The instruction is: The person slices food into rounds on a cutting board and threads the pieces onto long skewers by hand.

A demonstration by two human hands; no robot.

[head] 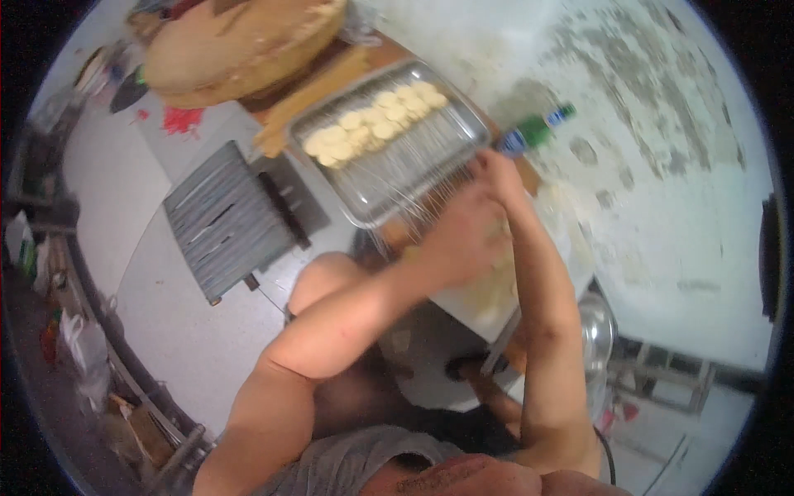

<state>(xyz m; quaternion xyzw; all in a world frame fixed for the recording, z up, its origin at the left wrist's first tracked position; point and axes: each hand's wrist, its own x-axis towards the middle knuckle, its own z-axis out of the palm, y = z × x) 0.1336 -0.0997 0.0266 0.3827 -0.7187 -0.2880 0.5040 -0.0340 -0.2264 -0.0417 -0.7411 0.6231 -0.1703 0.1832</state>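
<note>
A rectangular metal tray point(428, 164) stands tilted in the view, with pale yellow rounds, possibly dough, point(384, 124) lying in overlapping rows. Thin shiny strands or clear film point(415, 201) stretch over its near edge. My right hand point(496, 173) is by the tray's right corner with bent fingers, beside a green bottle point(530, 133) with a blue label. Just below it, my left hand point(474, 239) is blurred, above a pale work surface point(487, 294). What either hand's fingers hold cannot be made out.
A large round tan board or basket point(242, 56) is at the upper left, near a yellowish strip point(316, 93). A grey slatted stool point(226, 220) stands on the floor at left. Shiny metal bowls point(595, 335) are right of my right arm. A stained pale wall point(651, 186) borders the work area.
</note>
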